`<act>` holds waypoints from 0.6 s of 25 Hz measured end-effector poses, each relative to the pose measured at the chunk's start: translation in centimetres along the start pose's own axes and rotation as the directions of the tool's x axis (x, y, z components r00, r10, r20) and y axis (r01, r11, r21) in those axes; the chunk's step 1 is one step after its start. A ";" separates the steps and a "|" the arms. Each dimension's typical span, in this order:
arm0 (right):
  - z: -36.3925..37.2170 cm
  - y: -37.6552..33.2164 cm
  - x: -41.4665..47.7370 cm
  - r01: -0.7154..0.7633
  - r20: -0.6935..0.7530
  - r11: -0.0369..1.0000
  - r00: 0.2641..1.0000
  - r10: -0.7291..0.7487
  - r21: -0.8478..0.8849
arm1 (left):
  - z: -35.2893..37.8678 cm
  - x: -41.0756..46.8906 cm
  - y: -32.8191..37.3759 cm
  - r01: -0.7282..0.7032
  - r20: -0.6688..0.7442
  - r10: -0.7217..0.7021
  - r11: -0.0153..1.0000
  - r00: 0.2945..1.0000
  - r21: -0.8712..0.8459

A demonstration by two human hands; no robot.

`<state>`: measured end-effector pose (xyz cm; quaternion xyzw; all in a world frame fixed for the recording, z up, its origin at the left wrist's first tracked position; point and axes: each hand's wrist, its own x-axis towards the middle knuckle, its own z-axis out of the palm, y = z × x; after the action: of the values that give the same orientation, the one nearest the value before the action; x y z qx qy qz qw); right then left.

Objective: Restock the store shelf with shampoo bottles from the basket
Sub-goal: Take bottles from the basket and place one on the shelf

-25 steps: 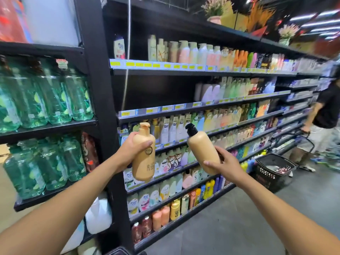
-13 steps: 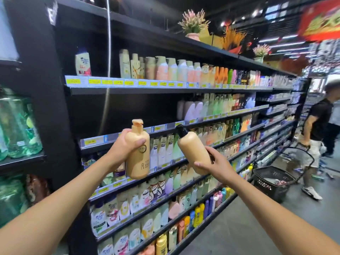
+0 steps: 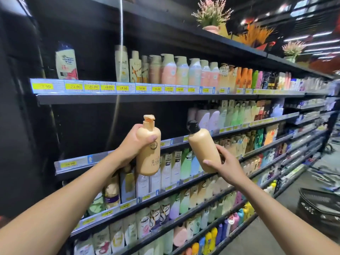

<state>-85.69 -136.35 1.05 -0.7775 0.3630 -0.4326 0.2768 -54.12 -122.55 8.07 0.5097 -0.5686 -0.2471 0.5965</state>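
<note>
My left hand (image 3: 129,144) grips an upright tan shampoo bottle with a tan pump cap (image 3: 148,148). A second tan bottle with a black cap (image 3: 202,144) leans to the left in my right hand (image 3: 223,163), which holds it by its base. Both bottles hover in front of the second shelf (image 3: 82,161), whose left stretch stands dark and bare behind them. The black basket (image 3: 320,207) sits on the floor at the lower right, partly cut off by the frame edge.
The top shelf (image 3: 128,97) carries a row of bottles above yellow price tags. Lower shelves are packed with several rows of bottles. Potted plants (image 3: 211,15) stand on the unit's top. The grey aisle floor runs along the right.
The view has swung left and closer to the shelving. Both hands have risen with their bottles toward the second shelf. The person by the basket is out of view.
</note>
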 end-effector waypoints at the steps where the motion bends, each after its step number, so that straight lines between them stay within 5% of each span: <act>1: -0.2 1.1 1.4 0.013 0.007 1.000 1.000 -0.013 0.020 | 0.7 1.2 -0.2 -0.010 -0.004 0.010 1.000 1.000 -0.001; 15: -7.3 14.4 18.4 0.120 0.110 0.982 0.985 -0.136 0.143 | 13.2 18.0 -1.8 0.009 -0.215 0.032 0.982 0.976 0.187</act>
<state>-90.12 -160.37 2.49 -0.8031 0.2647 -0.4262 0.3215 -61.67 -143.28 11.97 0.5839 -0.5237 -0.1322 0.6060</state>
